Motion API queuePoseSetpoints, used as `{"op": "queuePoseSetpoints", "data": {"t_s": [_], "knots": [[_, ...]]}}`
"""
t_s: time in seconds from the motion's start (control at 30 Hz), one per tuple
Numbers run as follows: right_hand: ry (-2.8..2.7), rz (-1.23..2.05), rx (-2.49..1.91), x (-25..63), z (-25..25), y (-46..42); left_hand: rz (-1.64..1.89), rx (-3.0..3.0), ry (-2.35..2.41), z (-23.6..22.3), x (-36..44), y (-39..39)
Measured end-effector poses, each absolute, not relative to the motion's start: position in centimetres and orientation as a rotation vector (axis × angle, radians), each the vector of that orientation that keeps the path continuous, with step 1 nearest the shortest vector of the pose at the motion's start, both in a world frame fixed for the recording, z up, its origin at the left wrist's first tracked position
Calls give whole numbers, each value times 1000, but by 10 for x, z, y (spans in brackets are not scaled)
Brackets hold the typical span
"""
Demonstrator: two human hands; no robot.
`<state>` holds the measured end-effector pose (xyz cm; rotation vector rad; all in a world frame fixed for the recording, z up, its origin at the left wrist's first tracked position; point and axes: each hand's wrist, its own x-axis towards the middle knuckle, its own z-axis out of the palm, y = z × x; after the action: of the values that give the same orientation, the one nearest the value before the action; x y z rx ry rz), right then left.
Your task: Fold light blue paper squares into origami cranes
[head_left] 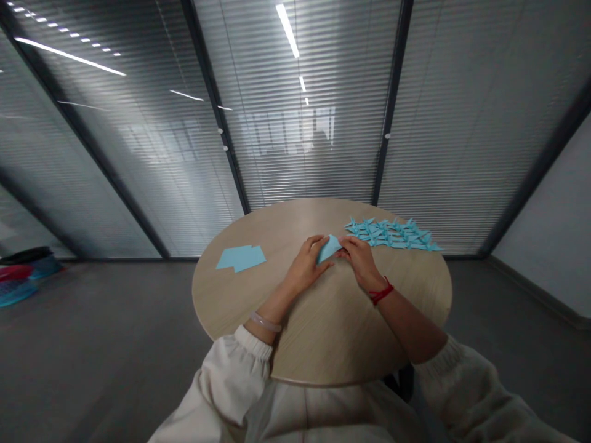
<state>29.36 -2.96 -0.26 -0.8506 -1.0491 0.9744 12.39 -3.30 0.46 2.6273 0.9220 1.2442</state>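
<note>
A folded light-blue paper (329, 247) lies at the middle of the round wooden table (323, 344), pinched between both hands. My left hand (308, 261) grips its left side with the fingers curled over the edge. My right hand (359, 258), a red string at its wrist, presses and pinches its right corner. A small stack of flat blue paper sheets (241, 257) rests to the left of my left hand. Several finished blue folded paper figures (392, 234) lie in rows at the table's far right.
Glass walls with closed blinds (295, 123) stand behind the table. Dark grey floor surrounds it. Coloured items (21, 274) sit on the floor at the far left. A white wall (554, 234) runs along the right.
</note>
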Motion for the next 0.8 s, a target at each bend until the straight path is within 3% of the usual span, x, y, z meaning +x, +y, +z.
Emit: {"op": "queuePoseSetpoints", "data": {"t_s": [0.2, 0.43, 0.8], "knots": [[-1111, 923, -888, 294, -2, -29, 1295, 2561, 996, 7, 124, -31], [-1414, 568, -916, 294, 2, -32, 1314, 2458, 997, 13, 125, -31], [-1556, 530, -896, 293, 1, -34, 1377, 2205, 1013, 14, 123, -31]]}}
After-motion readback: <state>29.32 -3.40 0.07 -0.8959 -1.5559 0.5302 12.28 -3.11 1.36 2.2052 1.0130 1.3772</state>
